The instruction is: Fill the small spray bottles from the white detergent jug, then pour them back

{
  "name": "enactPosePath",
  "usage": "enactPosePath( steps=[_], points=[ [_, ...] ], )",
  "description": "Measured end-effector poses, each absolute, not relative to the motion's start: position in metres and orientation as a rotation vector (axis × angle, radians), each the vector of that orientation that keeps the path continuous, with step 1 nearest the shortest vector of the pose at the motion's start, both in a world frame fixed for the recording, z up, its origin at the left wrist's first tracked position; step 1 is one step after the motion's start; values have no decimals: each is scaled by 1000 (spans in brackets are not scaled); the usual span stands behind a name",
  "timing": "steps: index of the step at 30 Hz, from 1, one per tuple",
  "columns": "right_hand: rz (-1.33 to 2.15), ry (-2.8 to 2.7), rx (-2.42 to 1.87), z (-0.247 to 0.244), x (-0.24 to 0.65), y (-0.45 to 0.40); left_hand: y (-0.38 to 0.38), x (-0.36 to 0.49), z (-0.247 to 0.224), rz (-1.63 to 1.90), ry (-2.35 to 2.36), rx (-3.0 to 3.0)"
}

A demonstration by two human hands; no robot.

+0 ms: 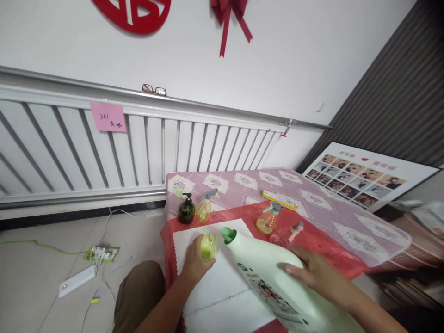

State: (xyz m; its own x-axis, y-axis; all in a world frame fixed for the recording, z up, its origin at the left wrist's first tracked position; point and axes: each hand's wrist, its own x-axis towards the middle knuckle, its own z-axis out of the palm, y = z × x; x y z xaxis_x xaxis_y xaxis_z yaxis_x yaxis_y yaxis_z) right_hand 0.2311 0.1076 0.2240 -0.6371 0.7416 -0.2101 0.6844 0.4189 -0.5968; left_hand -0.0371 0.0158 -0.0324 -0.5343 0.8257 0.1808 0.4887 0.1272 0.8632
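My left hand (194,261) is wrapped round a small clear yellow-green bottle (209,246) with its neck uncapped. In my right hand (312,270) is a large pale green detergent jug (267,263), gripped at its handle and tilted to the left. Its green spout (228,235) lies close to the small bottle, apart from its neck. No liquid shows between them. Below both is a white cloth (222,286) on a red sheet (239,211). Just beyond my left hand stand a dark green pump bottle (186,210) and a clear spray bottle (204,206) with a grey head.
Another spray bottle (268,219), a pinkish spray bottle (284,235) and a yellow flat box (278,200) lie beyond the jug. The patterned table (243,179) meets a white radiator (194,148). Cables and a power strip (104,253) are on the floor at left.
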Motion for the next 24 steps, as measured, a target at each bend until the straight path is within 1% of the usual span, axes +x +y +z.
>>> enactPosePath(
  steps=[12, 17, 24],
  points=[
    [808, -2620, -1355, 237, 198, 109, 12, -39, -29, 1326, 2058, 1329],
    [768, -2732, -1319, 239, 193, 115, 12, -39, -26, 1320, 2064, 1332],
    [658, -2789, -1390, 240, 186, 119, 11, -39, -23, 1320, 2061, 1339]
  ],
)
